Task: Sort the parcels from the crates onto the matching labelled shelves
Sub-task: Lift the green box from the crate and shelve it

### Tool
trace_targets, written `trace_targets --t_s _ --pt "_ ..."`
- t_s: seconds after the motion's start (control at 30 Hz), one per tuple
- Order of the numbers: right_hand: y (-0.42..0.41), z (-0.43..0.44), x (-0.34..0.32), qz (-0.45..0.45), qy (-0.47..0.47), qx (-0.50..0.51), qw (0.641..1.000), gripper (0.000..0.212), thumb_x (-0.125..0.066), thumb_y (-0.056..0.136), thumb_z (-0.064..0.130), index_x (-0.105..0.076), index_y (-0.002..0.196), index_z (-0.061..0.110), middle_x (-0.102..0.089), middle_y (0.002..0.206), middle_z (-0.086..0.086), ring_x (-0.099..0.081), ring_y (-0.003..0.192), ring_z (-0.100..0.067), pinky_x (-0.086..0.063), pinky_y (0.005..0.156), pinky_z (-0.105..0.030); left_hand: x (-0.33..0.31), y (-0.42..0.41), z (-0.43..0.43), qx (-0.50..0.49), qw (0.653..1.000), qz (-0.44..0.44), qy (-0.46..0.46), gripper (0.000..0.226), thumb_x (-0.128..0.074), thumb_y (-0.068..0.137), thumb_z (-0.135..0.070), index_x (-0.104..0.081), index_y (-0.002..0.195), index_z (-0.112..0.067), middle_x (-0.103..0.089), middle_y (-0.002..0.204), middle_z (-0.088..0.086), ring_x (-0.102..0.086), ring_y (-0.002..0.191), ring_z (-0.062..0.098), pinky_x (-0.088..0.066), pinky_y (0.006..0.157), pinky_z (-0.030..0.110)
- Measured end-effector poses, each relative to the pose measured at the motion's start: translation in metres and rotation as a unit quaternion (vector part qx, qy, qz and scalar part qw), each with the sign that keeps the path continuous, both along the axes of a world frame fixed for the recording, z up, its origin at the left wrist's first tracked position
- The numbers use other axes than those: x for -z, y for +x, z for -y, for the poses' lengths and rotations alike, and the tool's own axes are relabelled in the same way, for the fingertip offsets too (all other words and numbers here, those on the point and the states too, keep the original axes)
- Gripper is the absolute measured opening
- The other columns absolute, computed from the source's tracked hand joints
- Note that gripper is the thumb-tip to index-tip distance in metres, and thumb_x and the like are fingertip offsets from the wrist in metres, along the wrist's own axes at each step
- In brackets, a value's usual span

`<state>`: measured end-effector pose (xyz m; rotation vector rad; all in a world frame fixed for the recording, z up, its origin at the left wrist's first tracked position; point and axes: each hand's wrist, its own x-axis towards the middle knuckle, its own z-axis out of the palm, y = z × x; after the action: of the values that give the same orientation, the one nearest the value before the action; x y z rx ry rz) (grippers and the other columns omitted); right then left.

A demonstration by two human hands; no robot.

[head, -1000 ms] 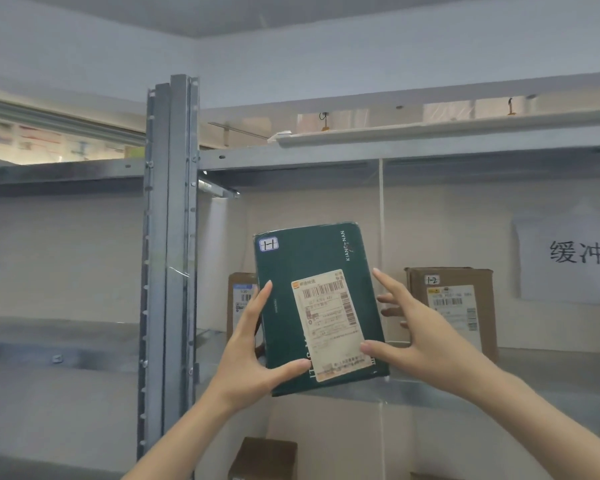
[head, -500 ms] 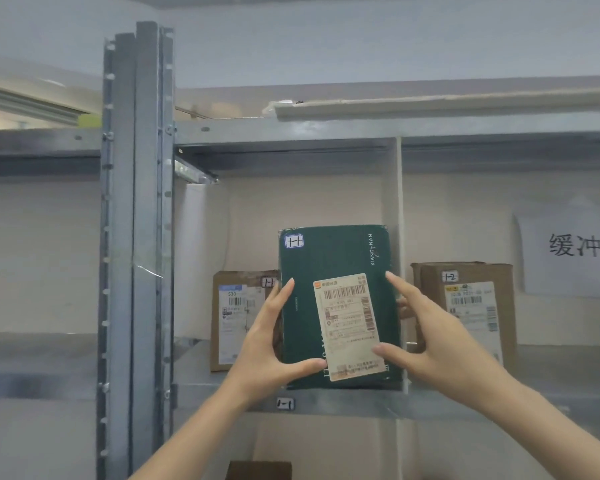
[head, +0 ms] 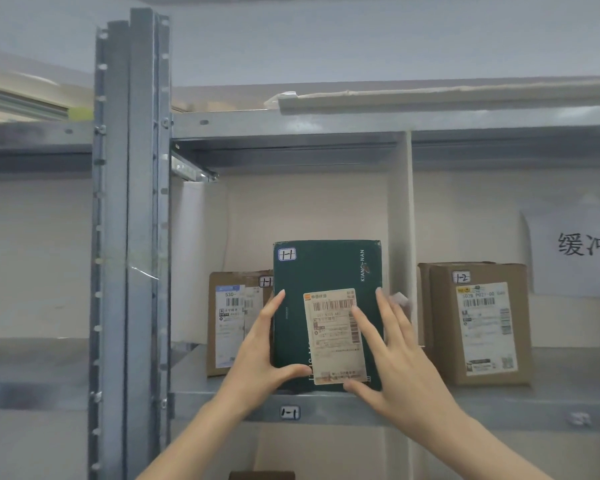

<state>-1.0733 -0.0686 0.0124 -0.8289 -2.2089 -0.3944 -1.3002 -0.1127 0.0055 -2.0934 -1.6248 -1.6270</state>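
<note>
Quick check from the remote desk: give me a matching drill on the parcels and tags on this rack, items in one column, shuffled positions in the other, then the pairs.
Items
1. green parcel
2. brown box tagged 1-1
3. brown box tagged 1-2
4. shelf tag 1-1

Positions
A. right of the white divider
B. on the shelf's front edge
C. upright between both hands
D. behind the green parcel's left side

Pairs: 1-C, 2-D, 3-A, 4-B

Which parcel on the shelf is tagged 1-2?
The brown box right of the white divider; the green parcel and left brown box read 1-1.
</note>
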Motion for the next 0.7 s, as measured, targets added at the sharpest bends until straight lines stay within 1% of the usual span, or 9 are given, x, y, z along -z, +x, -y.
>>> trace_targets --t_s 0.07,0.13,0.2,0.27,0.37,0.5,0.6,0.7 --pt "-0.003 -0.001 0.001 -0.009 -0.020 0.005 1.000 0.108 -0.063 0.083 0.056 0.021 0.149 0.034 0.046 0.147 0.003 0.037 0.139 -0.017 -0.013 0.116 -0.028 0.000 0.004 -0.002 -0.009 1.000 -0.010 0.004 0.116 -0.090 0.065 -0.031 -0.009 0.142 -0.063 -0.025 0.147 -0.035 -0.026 0.135 -0.015 -0.034 0.115 0.033" --pt "-0.007 -0.002 -0.001 -0.024 -0.043 0.011 0.999 0.109 -0.062 0.084 0.055 0.026 0.146 0.033 0.049 0.145 0.001 0.034 0.141 -0.022 -0.004 0.118 -0.032 -0.001 0.010 -0.005 -0.022 0.999 -0.020 0.012 0.117 -0.090 0.065 -0.030 -0.007 0.142 -0.063 -0.025 0.151 -0.029 -0.024 0.136 -0.015 -0.032 0.116 0.031" --pt "-0.009 -0.004 -0.002 -0.029 -0.060 0.022 0.998 0.110 -0.060 0.085 0.056 0.028 0.145 0.028 0.050 0.144 -0.001 0.034 0.140 -0.024 0.008 0.114 -0.029 -0.001 0.016 -0.010 -0.033 0.999 -0.024 0.020 0.118 -0.090 0.066 -0.029 -0.006 0.143 -0.062 -0.022 0.157 -0.019 -0.023 0.142 -0.005 -0.031 0.118 0.035" --pt "-0.009 -0.006 -0.002 -0.032 -0.074 0.028 0.996 0.111 -0.061 0.085 0.055 0.026 0.147 0.022 0.049 0.144 -0.003 0.037 0.139 -0.024 0.015 0.108 -0.026 0.000 0.021 -0.015 -0.043 0.998 -0.036 0.023 0.119 -0.088 0.068 -0.029 -0.003 0.146 -0.059 -0.019 0.160 -0.013 -0.022 0.145 0.003 -0.031 0.118 0.038" --pt "-0.010 -0.010 -0.001 -0.028 -0.076 0.025 0.996 0.107 -0.061 0.086 0.053 0.019 0.150 0.019 0.047 0.143 -0.004 0.040 0.137 -0.021 0.020 0.107 -0.026 0.002 0.027 -0.023 -0.063 0.996 -0.060 0.024 0.120 -0.086 0.071 -0.031 0.003 0.150 -0.052 -0.013 0.161 -0.011 -0.022 0.145 0.006 -0.031 0.116 0.036" --pt "-0.011 -0.013 -0.003 -0.010 -0.079 0.039 0.996 0.104 -0.055 0.089 0.055 0.022 0.149 0.017 0.045 0.143 -0.004 0.039 0.138 -0.021 0.019 0.110 -0.028 0.002 0.031 -0.031 -0.067 0.995 -0.070 0.032 0.121 -0.085 0.073 -0.029 0.006 0.151 -0.046 -0.009 0.162 -0.009 -0.017 0.146 0.007 -0.026 0.117 0.033" --pt "-0.011 -0.013 -0.004 -0.012 -0.086 0.031 0.996 0.103 -0.056 0.089 0.052 0.022 0.149 0.019 0.038 0.150 -0.003 0.035 0.140 -0.020 0.013 0.113 -0.028 0.001 0.030 -0.033 -0.074 0.994 -0.078 0.032 0.121 -0.084 0.074 -0.028 0.007 0.150 -0.045 -0.009 0.162 -0.008 -0.017 0.146 0.008 -0.025 0.117 0.033" --pt "-0.010 -0.011 -0.006 -0.019 -0.090 0.015 0.996 0.103 -0.059 0.088 0.049 0.018 0.150 0.021 0.031 0.154 -0.001 0.030 0.143 -0.019 0.008 0.120 -0.034 0.001 0.028 -0.033 -0.077 0.993 -0.080 0.027 0.120 -0.084 0.074 -0.029 0.006 0.150 -0.045 -0.009 0.162 -0.007 -0.016 0.146 0.008 -0.024 0.118 0.034"
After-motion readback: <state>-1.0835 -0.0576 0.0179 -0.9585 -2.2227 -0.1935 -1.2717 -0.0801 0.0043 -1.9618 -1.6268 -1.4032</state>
